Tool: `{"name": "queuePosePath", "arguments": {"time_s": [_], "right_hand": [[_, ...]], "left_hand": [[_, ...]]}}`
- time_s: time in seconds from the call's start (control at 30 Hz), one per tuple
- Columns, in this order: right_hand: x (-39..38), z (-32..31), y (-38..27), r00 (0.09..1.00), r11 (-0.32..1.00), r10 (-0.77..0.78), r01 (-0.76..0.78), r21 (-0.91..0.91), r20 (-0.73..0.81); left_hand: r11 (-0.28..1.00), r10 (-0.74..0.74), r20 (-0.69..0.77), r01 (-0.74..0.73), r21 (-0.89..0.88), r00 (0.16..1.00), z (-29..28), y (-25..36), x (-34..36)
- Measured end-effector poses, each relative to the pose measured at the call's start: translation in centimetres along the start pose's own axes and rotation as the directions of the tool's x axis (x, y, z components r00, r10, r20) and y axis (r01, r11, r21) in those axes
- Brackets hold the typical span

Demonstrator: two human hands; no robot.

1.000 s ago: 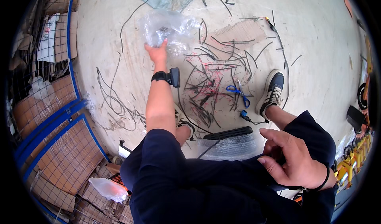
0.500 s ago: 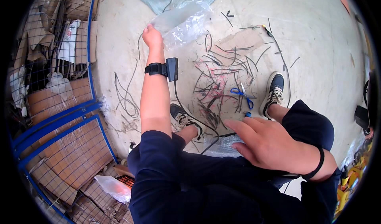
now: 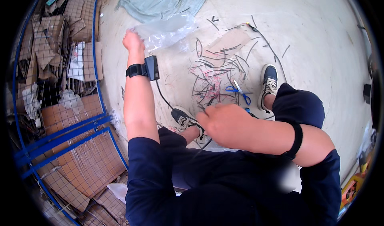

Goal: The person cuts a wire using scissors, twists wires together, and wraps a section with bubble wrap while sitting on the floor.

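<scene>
Place: workshop or warehouse corner, can't tell which
Floor (image 3: 316, 46): pale, hard, strewn with cut cable bits (image 3: 216, 76), blue-handled scissors (image 3: 239, 91) beside them
Cage (image 3: 64, 136): blue mesh, packed with scrap cardboard (image 3: 82, 162)

Plastic bag (image 3: 170, 31) left of wire scraps (image 3: 215, 81); scissors (image 3: 239, 91) near right shoe (image 3: 269, 82).

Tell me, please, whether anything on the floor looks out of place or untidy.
Yes: dark cable pieces and reddish scraps lie strewn in no order, beyond the shoes. Blue-handled scissors lie loose at the scatter's edge, near the right shoe, an odd spot for a cutting tool.
</scene>
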State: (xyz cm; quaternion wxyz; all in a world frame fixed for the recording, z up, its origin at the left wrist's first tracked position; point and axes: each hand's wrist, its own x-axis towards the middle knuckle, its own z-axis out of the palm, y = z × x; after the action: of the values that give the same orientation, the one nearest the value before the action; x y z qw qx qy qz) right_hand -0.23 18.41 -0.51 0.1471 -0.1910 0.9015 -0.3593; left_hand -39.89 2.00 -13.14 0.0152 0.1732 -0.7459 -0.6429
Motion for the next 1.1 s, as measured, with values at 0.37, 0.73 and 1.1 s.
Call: {"name": "queuePosePath", "arguments": {"time_s": [0.37, 0.73, 1.1], "right_hand": [[-0.7, 1.1, -0.2, 0.995, 0.999, -0.037, 0.035, 0.019, 0.088], [-0.3, 2.0, -1.6, 0.977, 0.998, -0.058, 0.064, -0.025, 0.206], [1.8, 2.3, -1.5, 0.928, 0.984, 0.037, 0.031, -0.175, 0.371]], "left_hand": [[0.961, -0.107, 0.166, 0.059, 0.270, 0.980, -0.8, -2.9, -0.1], [0.782, 0.104, 0.380, -0.312, 0.540, 0.919, -6.9, -4.1, -8.5], [0.872, 0.318, 0.544, -0.014, -0.489, 0.777, -26.1, 17.7, -13.4]]}}
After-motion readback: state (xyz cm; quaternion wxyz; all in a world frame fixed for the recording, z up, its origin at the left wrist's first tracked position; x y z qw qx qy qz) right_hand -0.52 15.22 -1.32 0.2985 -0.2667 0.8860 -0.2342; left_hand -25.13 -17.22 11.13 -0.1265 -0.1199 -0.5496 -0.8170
